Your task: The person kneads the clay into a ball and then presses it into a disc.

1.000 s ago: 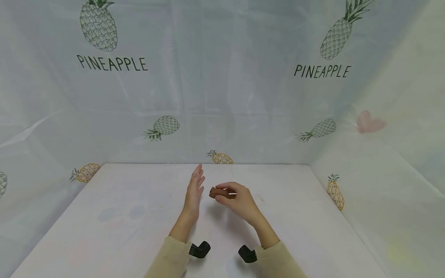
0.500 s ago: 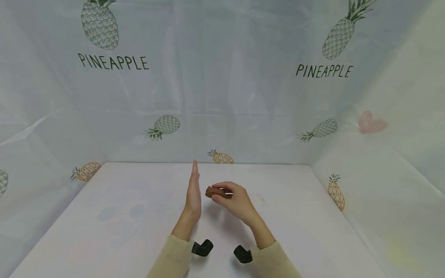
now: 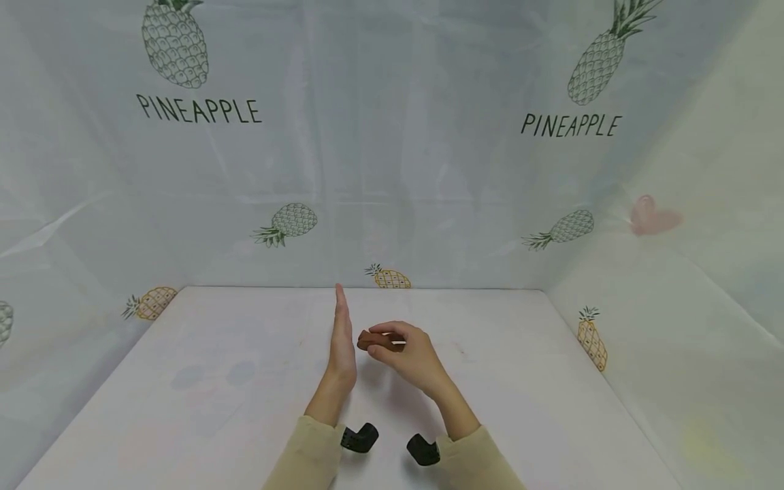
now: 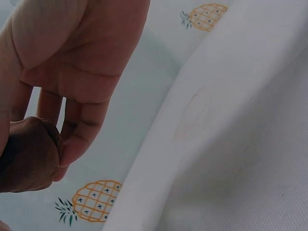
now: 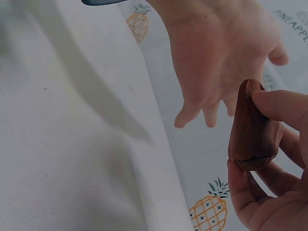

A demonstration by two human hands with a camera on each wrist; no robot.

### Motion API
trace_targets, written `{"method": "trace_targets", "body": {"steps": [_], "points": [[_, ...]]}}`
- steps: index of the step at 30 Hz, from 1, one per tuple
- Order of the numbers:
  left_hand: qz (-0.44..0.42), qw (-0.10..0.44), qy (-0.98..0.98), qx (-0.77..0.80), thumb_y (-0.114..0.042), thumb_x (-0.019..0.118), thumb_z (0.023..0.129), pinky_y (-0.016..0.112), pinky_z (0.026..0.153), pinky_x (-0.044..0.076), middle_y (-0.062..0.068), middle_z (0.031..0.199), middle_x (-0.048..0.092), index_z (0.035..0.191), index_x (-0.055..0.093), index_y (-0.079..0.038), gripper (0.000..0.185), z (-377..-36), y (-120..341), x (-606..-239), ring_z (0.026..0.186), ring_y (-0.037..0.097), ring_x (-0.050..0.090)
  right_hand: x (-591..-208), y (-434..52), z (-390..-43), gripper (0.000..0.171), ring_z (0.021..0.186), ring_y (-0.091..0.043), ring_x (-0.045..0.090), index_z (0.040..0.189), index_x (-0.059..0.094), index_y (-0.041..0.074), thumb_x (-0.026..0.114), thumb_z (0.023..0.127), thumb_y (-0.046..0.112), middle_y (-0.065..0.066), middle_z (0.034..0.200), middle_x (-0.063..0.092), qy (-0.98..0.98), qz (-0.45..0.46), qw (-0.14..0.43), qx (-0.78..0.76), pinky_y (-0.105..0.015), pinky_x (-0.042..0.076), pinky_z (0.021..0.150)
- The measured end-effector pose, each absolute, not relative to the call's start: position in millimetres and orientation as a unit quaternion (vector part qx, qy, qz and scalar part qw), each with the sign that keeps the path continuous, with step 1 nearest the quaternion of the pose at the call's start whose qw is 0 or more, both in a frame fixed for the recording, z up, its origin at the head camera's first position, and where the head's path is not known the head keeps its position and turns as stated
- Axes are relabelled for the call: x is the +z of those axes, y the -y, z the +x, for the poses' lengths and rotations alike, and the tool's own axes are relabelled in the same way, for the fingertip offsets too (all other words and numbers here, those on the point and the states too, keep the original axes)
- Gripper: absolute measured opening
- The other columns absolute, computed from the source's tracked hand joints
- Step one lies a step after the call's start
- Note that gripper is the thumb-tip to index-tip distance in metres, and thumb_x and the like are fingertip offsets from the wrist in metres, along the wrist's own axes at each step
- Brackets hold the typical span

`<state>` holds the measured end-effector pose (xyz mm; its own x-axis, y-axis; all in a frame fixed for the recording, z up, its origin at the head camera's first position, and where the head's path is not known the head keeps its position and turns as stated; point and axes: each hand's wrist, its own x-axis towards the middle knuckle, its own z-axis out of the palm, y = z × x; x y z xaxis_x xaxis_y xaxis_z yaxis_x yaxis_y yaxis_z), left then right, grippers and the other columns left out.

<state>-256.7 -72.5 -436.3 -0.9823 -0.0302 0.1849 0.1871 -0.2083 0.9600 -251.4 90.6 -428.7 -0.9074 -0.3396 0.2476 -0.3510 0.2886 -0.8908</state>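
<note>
A brown clay lump point(image 3: 365, 340), smooth and narrowed at one end, is pinched between the thumb and fingers of my right hand point(image 3: 415, 357) above the table. In the right wrist view the thumb lies along the narrow end of the lump point(image 5: 250, 130), with fingertips under its wider, cracked end. My left hand point(image 3: 341, 340) is held upright on edge, fingers straight and palm facing the lump, with a small gap in the head view. The left wrist view shows the right hand point(image 4: 82, 62) curled around the lump point(image 4: 29, 154), which is partly cut off by the frame.
A white table point(image 3: 214, 422) spreads under both hands, bearing faint coloured marks and the hands' shadows. Pale curtains point(image 3: 392, 156) printed with pineapples enclose it at the back and sides. Black wrist cameras point(image 3: 360, 437) jut inward from both cream sleeves point(image 3: 309, 452).
My right hand has shifted left with the clay lump, closer to the left hand. The left hand's fingers have straightened and lined up, and its palm has turned more edge-on.
</note>
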Motion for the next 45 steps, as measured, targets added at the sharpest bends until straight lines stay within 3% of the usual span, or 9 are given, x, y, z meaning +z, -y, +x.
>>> {"method": "trace_targets", "body": {"steps": [19,40,45], "points": [[-0.071,0.072,0.626,-0.774,-0.056,0.011,0.112,0.073,0.123,-0.010,-0.010,0.177,-0.014,0.171,-0.004,-0.038,0.063,-255,67,-434,0.164,0.025,-0.016,-429,-85,-249,0.033,0.104,-0.016,0.074,0.122,0.078,0.022,0.088,0.090,0.021,0.002,0.121,0.073,0.819,0.214,0.019,0.532,-0.033,0.060,0.090],[-0.069,0.069,0.626,-0.773,-0.056,0.011,0.113,0.072,0.123,-0.009,-0.013,0.177,-0.014,0.171,-0.003,-0.041,0.062,-247,67,-437,0.163,0.024,-0.016,-435,-83,-237,0.035,0.113,-0.016,0.069,0.124,0.079,0.024,0.089,0.090,0.027,0.007,0.125,0.072,0.789,0.198,0.030,0.580,-0.033,0.056,0.094],[-0.084,0.071,0.624,-0.773,-0.058,0.013,0.112,0.073,0.124,-0.002,-0.014,0.176,-0.015,0.171,-0.003,-0.041,0.063,-246,66,-434,0.163,0.025,-0.016,-435,-79,-238,0.037,0.112,-0.016,0.064,0.127,0.077,0.028,0.087,0.092,0.029,0.007,0.120,0.068,0.782,0.208,0.046,0.586,-0.035,0.053,0.095]]}}
